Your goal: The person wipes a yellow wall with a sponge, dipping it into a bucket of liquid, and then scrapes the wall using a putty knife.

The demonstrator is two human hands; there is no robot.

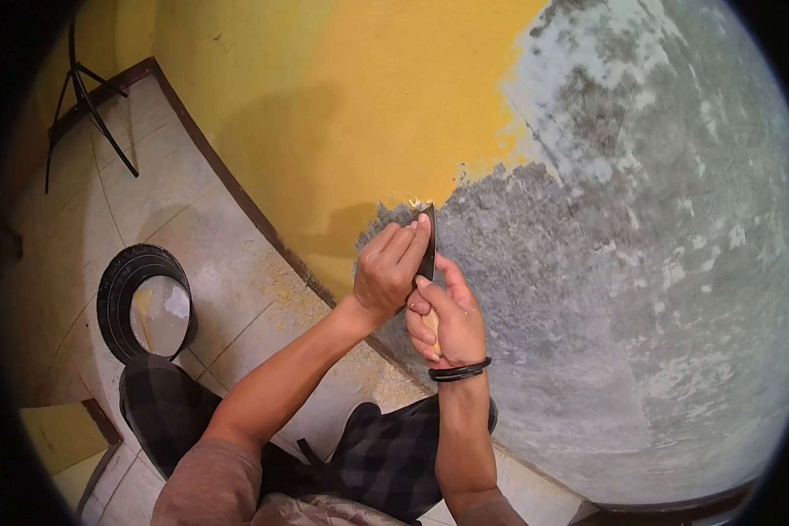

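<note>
My right hand, with a black band at the wrist, is closed round the light handle of a knife. Its dark blade points up along the wall, tip at the ragged edge where yellow paint meets bare grey plaster. Bent fingers of my left hand press on the blade's side near the tip. A few curled yellow paint flakes stick up beside the tip. How far the blade's edge touches the wall is hidden by my fingers.
A black bucket with whitish contents stands on the tiled floor to the left. Paint scraps lie along the wall's foot by the dark baseboard. A black tripod stand is at the upper left. My bent legs are below.
</note>
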